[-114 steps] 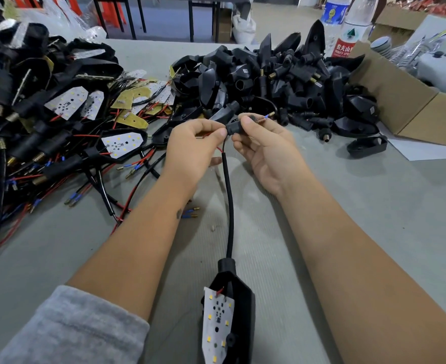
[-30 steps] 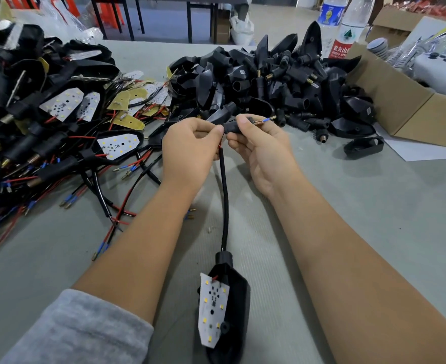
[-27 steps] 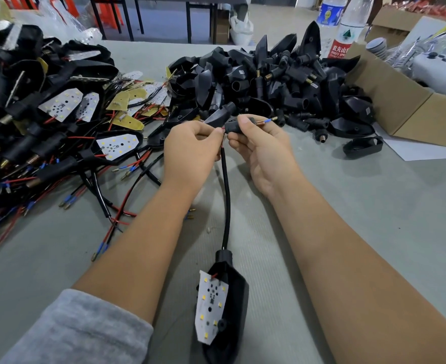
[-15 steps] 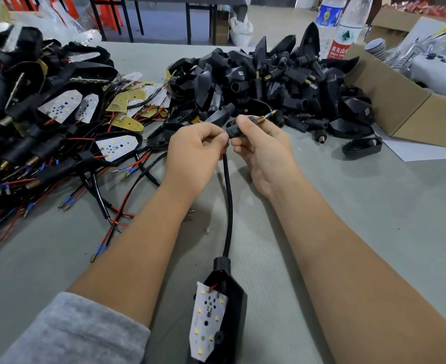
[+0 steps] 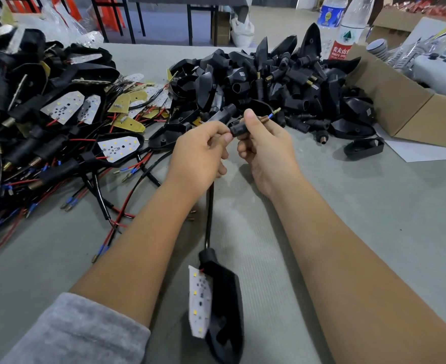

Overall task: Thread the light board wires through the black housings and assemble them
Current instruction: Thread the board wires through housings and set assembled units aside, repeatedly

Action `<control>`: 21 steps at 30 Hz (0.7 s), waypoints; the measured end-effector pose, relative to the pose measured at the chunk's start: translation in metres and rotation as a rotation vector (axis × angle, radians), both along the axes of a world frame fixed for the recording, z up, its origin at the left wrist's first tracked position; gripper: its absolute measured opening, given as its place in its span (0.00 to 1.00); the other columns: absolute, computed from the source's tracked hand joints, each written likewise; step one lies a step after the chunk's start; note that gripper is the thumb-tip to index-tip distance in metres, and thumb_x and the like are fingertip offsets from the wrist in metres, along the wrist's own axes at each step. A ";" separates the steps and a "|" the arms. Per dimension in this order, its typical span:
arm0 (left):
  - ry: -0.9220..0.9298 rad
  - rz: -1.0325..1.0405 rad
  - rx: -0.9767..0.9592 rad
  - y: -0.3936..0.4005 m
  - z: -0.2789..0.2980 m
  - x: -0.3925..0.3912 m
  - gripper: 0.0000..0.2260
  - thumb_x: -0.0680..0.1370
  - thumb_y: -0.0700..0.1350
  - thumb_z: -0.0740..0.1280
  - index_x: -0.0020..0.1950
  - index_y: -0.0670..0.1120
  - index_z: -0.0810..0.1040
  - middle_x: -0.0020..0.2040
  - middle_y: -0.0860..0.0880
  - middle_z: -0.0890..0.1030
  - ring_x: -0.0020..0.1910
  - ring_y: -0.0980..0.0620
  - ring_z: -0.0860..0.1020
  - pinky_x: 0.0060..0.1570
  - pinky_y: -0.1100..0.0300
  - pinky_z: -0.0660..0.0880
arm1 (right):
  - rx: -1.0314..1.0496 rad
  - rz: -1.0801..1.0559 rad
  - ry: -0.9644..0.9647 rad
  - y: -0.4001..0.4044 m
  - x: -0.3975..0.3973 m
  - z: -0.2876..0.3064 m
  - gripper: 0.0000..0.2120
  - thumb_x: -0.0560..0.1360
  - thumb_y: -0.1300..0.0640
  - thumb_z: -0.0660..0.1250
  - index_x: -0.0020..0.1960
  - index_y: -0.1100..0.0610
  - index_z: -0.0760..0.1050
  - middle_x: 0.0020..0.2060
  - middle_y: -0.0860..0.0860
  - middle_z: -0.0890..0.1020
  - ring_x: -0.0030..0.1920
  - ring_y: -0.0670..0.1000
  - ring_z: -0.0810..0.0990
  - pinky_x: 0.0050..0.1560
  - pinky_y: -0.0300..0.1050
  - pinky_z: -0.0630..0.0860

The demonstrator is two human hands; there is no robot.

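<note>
Both hands are meeting above the grey table [image 5: 348, 206]. The right hand [image 5: 265, 145] is pinching a small black stem piece [image 5: 239, 129], with a brass threaded tip [image 5: 265, 117] and a blue-sleeved wire end [image 5: 274, 112] sticking out past the thumb. The left hand [image 5: 199, 151] is pinching the wire just beside the stem's near end. A black cable [image 5: 209, 216] is running down from the hands to a black housing [image 5: 227, 311] lying near the bottom edge, a white light board [image 5: 199, 303] tilting against its left side. A heap of black housings [image 5: 269, 77] is lying beyond the hands, and wired boards [image 5: 58, 127] are piling up at the left.
</note>
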State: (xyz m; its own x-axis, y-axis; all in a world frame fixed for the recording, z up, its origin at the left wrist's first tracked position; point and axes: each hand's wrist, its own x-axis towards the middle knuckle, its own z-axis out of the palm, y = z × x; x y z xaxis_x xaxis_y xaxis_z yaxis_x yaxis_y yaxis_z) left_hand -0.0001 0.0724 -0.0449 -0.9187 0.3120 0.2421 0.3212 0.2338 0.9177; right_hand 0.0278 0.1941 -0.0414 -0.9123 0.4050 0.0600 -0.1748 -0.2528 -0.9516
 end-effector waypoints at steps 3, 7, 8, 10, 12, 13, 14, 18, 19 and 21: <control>-0.070 -0.032 0.051 0.000 0.003 -0.002 0.10 0.83 0.45 0.60 0.46 0.53 0.78 0.33 0.49 0.74 0.24 0.56 0.73 0.24 0.63 0.71 | -0.094 -0.008 0.014 0.002 0.000 0.001 0.09 0.80 0.53 0.65 0.47 0.59 0.77 0.34 0.51 0.78 0.30 0.47 0.73 0.34 0.39 0.71; -0.100 -0.038 0.000 0.001 0.005 -0.006 0.11 0.84 0.45 0.59 0.45 0.53 0.78 0.31 0.52 0.71 0.24 0.59 0.66 0.26 0.64 0.64 | -0.184 0.040 0.012 0.004 -0.002 0.004 0.18 0.84 0.49 0.53 0.53 0.58 0.78 0.38 0.52 0.81 0.30 0.47 0.75 0.34 0.39 0.73; -0.130 -0.023 0.008 0.000 0.006 -0.007 0.12 0.84 0.46 0.58 0.45 0.52 0.79 0.30 0.53 0.71 0.23 0.59 0.65 0.25 0.65 0.62 | -0.195 0.051 0.004 0.004 -0.002 0.004 0.20 0.85 0.49 0.50 0.54 0.58 0.78 0.38 0.52 0.81 0.31 0.47 0.75 0.34 0.38 0.73; -0.243 0.010 0.076 0.000 0.009 -0.008 0.14 0.83 0.47 0.57 0.44 0.49 0.80 0.28 0.53 0.71 0.22 0.59 0.63 0.22 0.66 0.60 | -0.199 0.039 -0.004 0.005 -0.003 0.003 0.20 0.85 0.50 0.50 0.54 0.58 0.79 0.39 0.51 0.81 0.30 0.46 0.74 0.33 0.38 0.73; -0.331 0.025 0.133 -0.001 0.012 -0.008 0.15 0.82 0.47 0.58 0.44 0.46 0.82 0.26 0.52 0.71 0.21 0.58 0.61 0.21 0.67 0.57 | -0.187 -0.022 -0.011 0.004 -0.004 0.002 0.18 0.85 0.53 0.53 0.53 0.58 0.79 0.40 0.50 0.79 0.30 0.45 0.73 0.32 0.38 0.72; -0.343 0.023 0.133 -0.001 0.012 -0.008 0.15 0.82 0.46 0.58 0.44 0.45 0.82 0.26 0.52 0.71 0.21 0.57 0.61 0.21 0.67 0.57 | -0.174 -0.065 -0.015 0.005 -0.005 0.002 0.16 0.84 0.54 0.55 0.52 0.58 0.80 0.41 0.50 0.77 0.30 0.45 0.73 0.33 0.38 0.72; -0.343 0.017 0.124 -0.002 0.011 -0.007 0.14 0.82 0.46 0.59 0.45 0.44 0.82 0.25 0.52 0.71 0.21 0.57 0.61 0.20 0.66 0.57 | -0.158 -0.105 -0.017 0.006 -0.005 0.001 0.14 0.84 0.56 0.57 0.52 0.58 0.80 0.41 0.50 0.76 0.30 0.45 0.72 0.33 0.38 0.72; -0.300 -0.002 0.090 -0.004 0.009 -0.007 0.11 0.82 0.45 0.61 0.46 0.46 0.81 0.26 0.53 0.73 0.21 0.58 0.62 0.21 0.66 0.59 | -0.159 -0.198 0.001 0.010 -0.005 0.001 0.08 0.80 0.61 0.64 0.49 0.59 0.81 0.35 0.46 0.75 0.31 0.45 0.69 0.34 0.36 0.70; -0.280 0.000 0.082 -0.004 0.009 -0.007 0.09 0.82 0.45 0.62 0.47 0.46 0.79 0.26 0.52 0.74 0.21 0.58 0.62 0.22 0.65 0.60 | -0.182 -0.201 0.006 0.011 -0.005 0.001 0.07 0.80 0.61 0.64 0.49 0.59 0.81 0.33 0.46 0.75 0.31 0.44 0.69 0.35 0.36 0.70; -0.241 0.010 0.080 -0.004 0.008 -0.007 0.05 0.81 0.44 0.63 0.46 0.48 0.76 0.27 0.51 0.77 0.21 0.58 0.63 0.22 0.64 0.61 | -0.238 -0.191 0.023 0.011 -0.004 0.002 0.07 0.80 0.61 0.64 0.48 0.60 0.81 0.31 0.47 0.75 0.30 0.44 0.70 0.35 0.36 0.72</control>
State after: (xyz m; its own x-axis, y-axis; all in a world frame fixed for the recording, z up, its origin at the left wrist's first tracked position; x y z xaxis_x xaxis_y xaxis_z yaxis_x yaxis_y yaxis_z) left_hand -0.0070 0.0683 -0.0370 -0.9559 0.2911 0.0391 0.0886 0.1589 0.9833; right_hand 0.0239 0.2055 -0.0395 -0.8176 0.5746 -0.0374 -0.2619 -0.4289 -0.8646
